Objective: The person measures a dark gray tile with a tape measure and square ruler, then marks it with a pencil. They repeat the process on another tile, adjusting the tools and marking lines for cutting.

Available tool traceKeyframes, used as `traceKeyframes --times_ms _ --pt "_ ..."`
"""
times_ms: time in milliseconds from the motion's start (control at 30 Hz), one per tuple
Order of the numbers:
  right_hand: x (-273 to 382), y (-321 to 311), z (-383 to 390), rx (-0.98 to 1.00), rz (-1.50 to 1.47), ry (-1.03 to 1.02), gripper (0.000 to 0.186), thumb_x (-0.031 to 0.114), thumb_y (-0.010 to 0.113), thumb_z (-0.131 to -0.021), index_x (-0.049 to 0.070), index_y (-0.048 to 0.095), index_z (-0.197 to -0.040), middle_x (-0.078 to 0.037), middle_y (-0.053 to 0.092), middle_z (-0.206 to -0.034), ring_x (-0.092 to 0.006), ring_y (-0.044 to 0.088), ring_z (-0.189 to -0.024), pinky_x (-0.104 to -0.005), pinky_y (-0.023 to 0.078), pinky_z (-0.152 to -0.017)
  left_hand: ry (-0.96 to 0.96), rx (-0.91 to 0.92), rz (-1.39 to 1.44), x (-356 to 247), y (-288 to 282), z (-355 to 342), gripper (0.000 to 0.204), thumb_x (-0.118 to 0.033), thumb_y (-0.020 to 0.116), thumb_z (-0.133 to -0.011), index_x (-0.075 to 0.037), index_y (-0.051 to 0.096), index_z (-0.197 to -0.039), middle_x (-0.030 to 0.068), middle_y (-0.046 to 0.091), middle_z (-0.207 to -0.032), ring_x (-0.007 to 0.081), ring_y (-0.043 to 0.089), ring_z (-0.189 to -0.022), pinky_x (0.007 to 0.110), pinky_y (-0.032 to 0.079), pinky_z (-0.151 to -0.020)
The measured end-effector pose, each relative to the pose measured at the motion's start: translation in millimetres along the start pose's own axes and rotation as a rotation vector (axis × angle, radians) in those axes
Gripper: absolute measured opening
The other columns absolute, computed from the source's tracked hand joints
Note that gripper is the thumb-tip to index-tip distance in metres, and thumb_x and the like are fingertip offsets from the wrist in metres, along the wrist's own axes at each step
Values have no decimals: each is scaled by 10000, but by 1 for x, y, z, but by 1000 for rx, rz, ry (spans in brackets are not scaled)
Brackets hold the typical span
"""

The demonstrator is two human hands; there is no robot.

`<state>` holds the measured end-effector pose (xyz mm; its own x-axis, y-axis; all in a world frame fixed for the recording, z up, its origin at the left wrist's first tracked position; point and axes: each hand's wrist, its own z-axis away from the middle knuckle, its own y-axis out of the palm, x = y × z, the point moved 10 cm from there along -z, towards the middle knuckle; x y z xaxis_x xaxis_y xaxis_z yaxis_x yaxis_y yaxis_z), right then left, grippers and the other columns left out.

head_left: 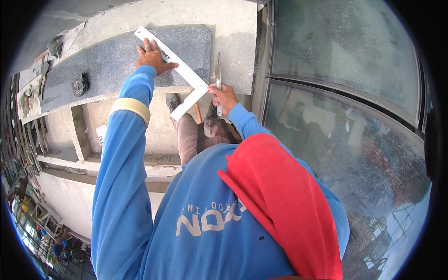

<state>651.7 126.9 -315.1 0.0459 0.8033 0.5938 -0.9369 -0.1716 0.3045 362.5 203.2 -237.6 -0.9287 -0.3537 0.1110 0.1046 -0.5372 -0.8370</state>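
A large white try square (184, 72) lies slantwise on a speckled grey stone slab (112, 58). Its long arm crosses the slab, and its short arm juts over the near edge toward me. My left hand (154, 59) is open on the slab, fingers spread and pressing against the long arm. At the square's corner, my right hand (225, 98) is closed round a narrow, scuffed metal strip (218, 70), which sticks out above and below the fist. Its exact kind is unclear. The right fingertips reach the square's corner.
A dark tape measure (80, 85) rests on the slab's left part. Beneath lies a pale concrete ledge (235, 56), with a support post (80, 133) under it. Large glass panes (340, 51) stand close on my right. Cluttered materials fill the far left.
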Motion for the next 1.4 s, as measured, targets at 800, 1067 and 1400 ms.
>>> traceKeyframes --times_ms 800,1067,1400 --pt "-3 -2 -8 51 84 -2 145 110 666 -956 10 637 -1057 12 516 -791 -55 381 -552 -258 323 -492 -18 -2 4 2 2 1 1360 -827 712 -663 -48 128 -1612 222 53 -1673 447 79 -1529 576 443 -1093" --pt "38 -8 -1 -53 670 -304 218 202 601 -985 7 653 -1070 -49 596 -705 -138 551 -587 -333 436 -545 -26 76 42 0 -1 4 1379 -803 733 -672 -15 94 -1606 256 23 -1664 475 51 -1521 615 407 -1105" --pt "83 1 45 -28 858 -447 588 103 457 -1003 68 304 -1569 -214 706 -1093 -342 694 -919 -398 520 -884 -37 65 52 4 -3 4 1391 -812 745 -644 -64 92 -1618 215 8 -1676 446 41 -1534 618 428 -1082"
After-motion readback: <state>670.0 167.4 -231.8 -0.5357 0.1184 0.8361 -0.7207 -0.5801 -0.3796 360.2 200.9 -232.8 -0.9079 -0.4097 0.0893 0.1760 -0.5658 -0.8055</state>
